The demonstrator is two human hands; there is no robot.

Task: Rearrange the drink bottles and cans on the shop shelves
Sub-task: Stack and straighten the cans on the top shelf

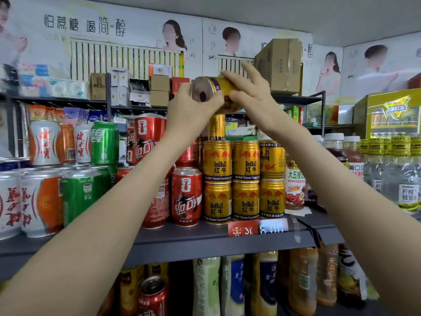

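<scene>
head view: both arms raised toward the shelf [182,238]
gold can [227,87]: lying sideways in the air; one end faces the camera; above the Red Bull stack [243,181], clear of it
left hand [193,110]: fingers [211,101] curled round the can's near end
right hand [252,96]: fingers laid over the can's far part, thumb against its side; gripping
Red Bull stack: two tiers, three across, at the shelf's front edge; upright can [217,127] on top, left side
neighbours: red cans [186,197] just left of the stack; green cans [82,195] further left; price tag [257,228] on the front edge below the stack
</scene>
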